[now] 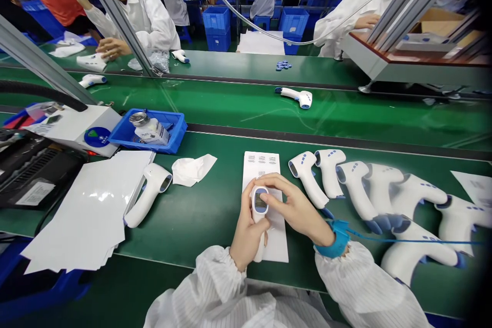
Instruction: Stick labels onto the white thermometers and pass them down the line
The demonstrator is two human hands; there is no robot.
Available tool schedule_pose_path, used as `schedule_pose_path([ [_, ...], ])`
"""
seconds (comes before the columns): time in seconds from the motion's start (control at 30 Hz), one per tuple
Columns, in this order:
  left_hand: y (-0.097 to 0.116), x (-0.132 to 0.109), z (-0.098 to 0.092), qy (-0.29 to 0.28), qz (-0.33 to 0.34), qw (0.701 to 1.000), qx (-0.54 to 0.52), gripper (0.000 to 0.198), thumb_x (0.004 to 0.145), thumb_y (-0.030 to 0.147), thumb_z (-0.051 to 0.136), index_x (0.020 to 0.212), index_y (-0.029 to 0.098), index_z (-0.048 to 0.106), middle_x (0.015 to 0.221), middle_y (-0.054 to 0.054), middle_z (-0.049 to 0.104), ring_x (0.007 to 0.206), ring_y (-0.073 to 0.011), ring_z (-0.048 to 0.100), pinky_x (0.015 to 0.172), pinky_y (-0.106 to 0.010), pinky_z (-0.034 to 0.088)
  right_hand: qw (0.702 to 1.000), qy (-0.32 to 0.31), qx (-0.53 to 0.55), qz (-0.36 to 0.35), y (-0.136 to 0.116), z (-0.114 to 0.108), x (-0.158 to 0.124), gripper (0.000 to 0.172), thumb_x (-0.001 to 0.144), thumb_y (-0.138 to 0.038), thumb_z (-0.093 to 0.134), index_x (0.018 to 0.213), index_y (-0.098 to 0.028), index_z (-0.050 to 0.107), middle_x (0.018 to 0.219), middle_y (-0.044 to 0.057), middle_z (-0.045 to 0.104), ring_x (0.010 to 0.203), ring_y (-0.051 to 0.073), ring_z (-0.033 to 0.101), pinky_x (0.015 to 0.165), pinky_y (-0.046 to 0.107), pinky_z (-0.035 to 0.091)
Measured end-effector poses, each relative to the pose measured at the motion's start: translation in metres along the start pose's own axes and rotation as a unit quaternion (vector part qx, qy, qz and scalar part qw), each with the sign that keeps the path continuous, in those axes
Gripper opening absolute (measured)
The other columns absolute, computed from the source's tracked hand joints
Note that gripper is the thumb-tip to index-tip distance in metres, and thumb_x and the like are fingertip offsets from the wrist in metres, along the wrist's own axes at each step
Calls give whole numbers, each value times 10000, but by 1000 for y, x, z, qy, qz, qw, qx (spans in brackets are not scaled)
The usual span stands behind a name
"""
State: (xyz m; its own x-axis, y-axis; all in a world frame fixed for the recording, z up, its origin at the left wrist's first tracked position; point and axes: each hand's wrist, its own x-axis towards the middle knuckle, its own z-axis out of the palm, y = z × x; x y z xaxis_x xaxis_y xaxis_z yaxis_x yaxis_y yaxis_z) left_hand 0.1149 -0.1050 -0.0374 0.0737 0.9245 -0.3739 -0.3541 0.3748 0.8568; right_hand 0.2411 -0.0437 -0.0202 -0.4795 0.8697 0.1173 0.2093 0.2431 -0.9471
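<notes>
Your left hand [246, 230] sits at lower centre of the frame, its grip closed around the handle of a white thermometer [260, 202], which you hold upright with the display facing you. Your right hand [295, 210] comes in from the right. Its grip pinches the head of the same thermometer, with the forefinger curled over the top and the thumb at the edge of the display. A blue wrist strap [338, 238] circles your right wrist, and its cord runs off toward the right edge. The thermometer is held just above a white label sheet [261, 161] lying on the green table [207, 215]. Right of the sheet, a row of white thermometers [307, 177] lies side by side, reaching to the right edge. Left of the sheet lies a crumpled white cloth [192, 169], and beside it is a single thermometer [148, 195] resting against a stack of white sheets [88, 210]. Above these, at middle left, a blue tray [172, 136] holds a bottle [149, 130]. On the belt beyond, one more thermometer [298, 96] lies alone.
</notes>
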Motion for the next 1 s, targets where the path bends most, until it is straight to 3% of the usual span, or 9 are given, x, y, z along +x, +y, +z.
schedule_pose_path([
  [0.13,-2,0,0,2,0,1000,5,759,762,98,522,1425,318,224,1294,-86,509,470,-41,468,396,-209,402,999,-31,38,15,-1,2,-9,404,854,-144,564,1234,-278,531,1278,50,544,1235,208,490,1075,399,393],
  [0.27,-6,0,-1,-12,23,999,28,719,822,138,515,1439,328,198,1343,-90,474,496,-44,465,408,-205,394,999,-13,34,26,-1,8,-5,412,771,-96,599,1145,-262,556,1185,35,569,1165,202,520,1068,404,382],
  [0.37,-8,0,-2,-15,33,999,37,724,823,120,488,1446,331,187,1349,-89,471,471,-35,446,407,-208,385,998,19,28,45,1,12,1,283,760,-132,622,1017,-241,577,1076,25,587,1082,204,546,1020,398,405],
  [0.5,-10,1,-2,-17,41,998,37,768,778,76,471,1446,334,196,1357,-86,467,467,-36,445,392,-206,371,995,51,52,65,3,17,7,49,864,-229,538,904,-223,565,1003,32,582,1024,199,563,970,391,426],
  [0.8,-6,-1,-6,-26,30,999,10,742,810,126,508,1449,337,197,1215,-70,528,475,-43,454,424,-214,401,997,-31,54,47,-2,13,-5,406,781,-144,594,1164,-261,529,1239,50,524,1227,212,476,1094,414,354],
  [0.9,-6,-3,-9,-39,32,999,-17,631,909,311,476,1469,345,187,974,-25,589,438,-55,434,433,-225,408,994,6,96,53,0,11,-10,324,835,-217,603,1148,-265,538,1239,43,550,1222,203,503,1095,399,371],
  [1.0,-10,-3,-8,-19,12,1000,-14,609,949,413,395,1495,345,134,658,51,494,379,-69,369,383,-203,367,987,102,93,80,4,11,-13,143,882,-312,578,1003,-236,586,1079,45,603,1074,199,584,979,375,465],
])
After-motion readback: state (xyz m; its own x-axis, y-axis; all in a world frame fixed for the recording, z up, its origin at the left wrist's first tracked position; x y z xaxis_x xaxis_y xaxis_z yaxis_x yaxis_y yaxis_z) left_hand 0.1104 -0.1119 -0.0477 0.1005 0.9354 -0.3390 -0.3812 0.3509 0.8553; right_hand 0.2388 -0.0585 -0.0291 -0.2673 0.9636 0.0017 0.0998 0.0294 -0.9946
